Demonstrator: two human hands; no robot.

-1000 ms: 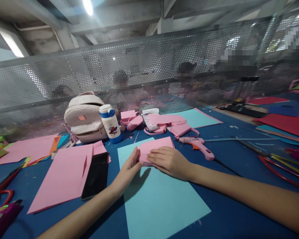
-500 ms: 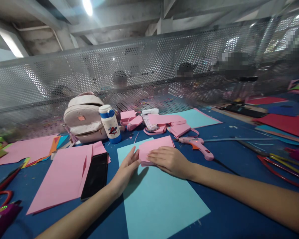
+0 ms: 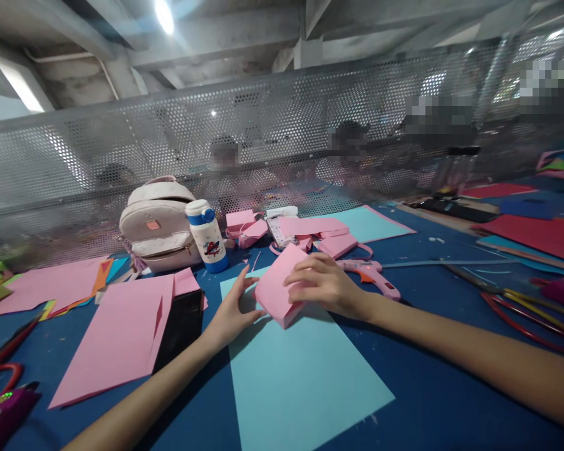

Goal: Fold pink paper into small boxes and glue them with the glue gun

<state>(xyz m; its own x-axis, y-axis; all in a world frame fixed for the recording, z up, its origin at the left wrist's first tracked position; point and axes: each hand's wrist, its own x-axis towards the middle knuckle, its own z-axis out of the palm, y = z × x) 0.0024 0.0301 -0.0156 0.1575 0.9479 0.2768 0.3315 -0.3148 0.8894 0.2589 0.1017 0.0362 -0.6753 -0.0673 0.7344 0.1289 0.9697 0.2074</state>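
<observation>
A folded pink paper box (image 3: 277, 282) is raised at a tilt above a light blue sheet (image 3: 305, 376). My right hand (image 3: 326, 285) grips it from the right, fingers curled over its upper face. At its left edge is my left hand (image 3: 232, 310), thumb and fingers spread apart; whether the thumb touches the paper I cannot tell. Just beyond my right hand lies a pink glue gun (image 3: 378, 280), partly covered by that hand. A folded pink sheet (image 3: 115, 332) and a dark phone-like slab (image 3: 181, 322) lie left of my left forearm.
A white backpack (image 3: 157, 219) and a blue-and-white bottle (image 3: 207, 241) stand behind. Pink paper pieces (image 3: 313, 225) surround a phone (image 3: 279, 230). Red-handled scissors (image 3: 512, 319) lie right, and another red-handled tool (image 3: 9, 379) left. A perforated metal screen (image 3: 272, 113) borders the blue table.
My right hand has lifted and tilted the pink box, which lay flatter on the blue sheet before. My left hand's fingers have spread wider at its left side.
</observation>
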